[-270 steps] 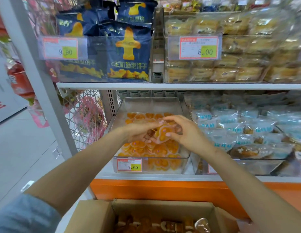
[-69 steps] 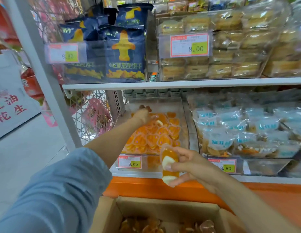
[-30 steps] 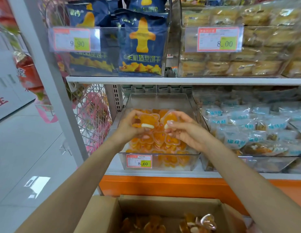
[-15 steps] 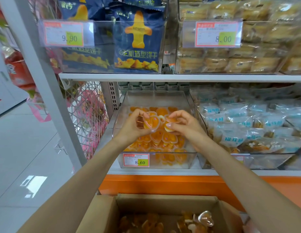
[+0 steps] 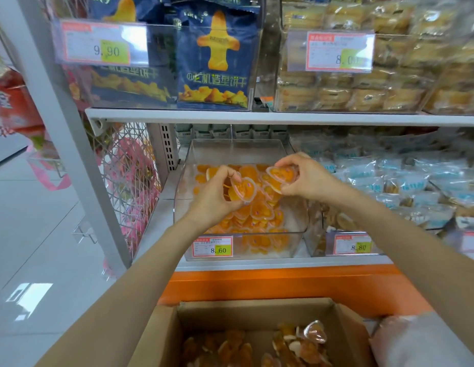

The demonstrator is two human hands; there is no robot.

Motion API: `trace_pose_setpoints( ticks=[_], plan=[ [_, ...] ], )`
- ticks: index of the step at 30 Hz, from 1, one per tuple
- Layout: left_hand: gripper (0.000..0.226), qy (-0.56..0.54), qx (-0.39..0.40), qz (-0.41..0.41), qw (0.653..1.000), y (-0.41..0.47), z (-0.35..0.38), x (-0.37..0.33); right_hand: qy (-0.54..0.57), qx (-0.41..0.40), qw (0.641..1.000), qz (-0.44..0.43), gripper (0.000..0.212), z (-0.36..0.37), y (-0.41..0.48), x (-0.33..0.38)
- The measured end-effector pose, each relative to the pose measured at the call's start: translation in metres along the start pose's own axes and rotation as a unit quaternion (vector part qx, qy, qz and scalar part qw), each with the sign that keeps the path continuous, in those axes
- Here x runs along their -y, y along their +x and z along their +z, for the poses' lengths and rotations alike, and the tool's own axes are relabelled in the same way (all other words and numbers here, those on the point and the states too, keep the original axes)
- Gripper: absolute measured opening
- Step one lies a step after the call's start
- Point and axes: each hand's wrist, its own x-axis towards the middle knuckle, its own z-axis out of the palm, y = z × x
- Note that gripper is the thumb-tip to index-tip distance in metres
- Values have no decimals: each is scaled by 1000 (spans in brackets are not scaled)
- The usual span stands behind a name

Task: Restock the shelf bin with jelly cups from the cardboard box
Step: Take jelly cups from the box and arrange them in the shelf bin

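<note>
A clear plastic shelf bin (image 5: 237, 149) on the lower shelf holds several orange heart-shaped jelly cups (image 5: 259, 211), with a price tag 8.60 on its front. My left hand (image 5: 213, 197) holds one jelly cup (image 5: 243, 190) above the bin. My right hand (image 5: 306, 178) holds another jelly cup (image 5: 281, 175) just to the right of it. Both hands hover over the middle of the bin, close together. The open cardboard box (image 5: 254, 311) sits below at the bottom of the view with more jelly cups (image 5: 314, 332) inside.
Blue biscuit bags (image 5: 216, 59) and packed cakes (image 5: 363, 86) fill the upper shelf. Pale blue snack packets (image 5: 405, 181) lie in the bin to the right. A white shelf post (image 5: 63, 123) and wire mesh panel (image 5: 130, 181) stand to the left, beside grey floor tiles.
Over the last half second both hands stayed over the bin, each with a jelly cup; the cups have drawn slightly apart. Earlier, my right hand brought a cup up from near the box.
</note>
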Motion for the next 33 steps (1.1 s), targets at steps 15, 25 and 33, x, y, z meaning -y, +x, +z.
trace_pose_setpoints(
  ticks=[15, 25, 33],
  plan=[
    [44, -20, -9, -63, 998, 2, -10, 6, -448, 210, 866, -77, 69, 5, 25, 12],
    [43, -27, 7, -68, 997, 4, -11, 3, -522, 205, 823, -95, 73, 34, 26, -5],
    [43, -20, 16, -63, 998, 4, -10, 1, -512, 211, 828, -92, 82, 34, 27, -5]
  ],
)
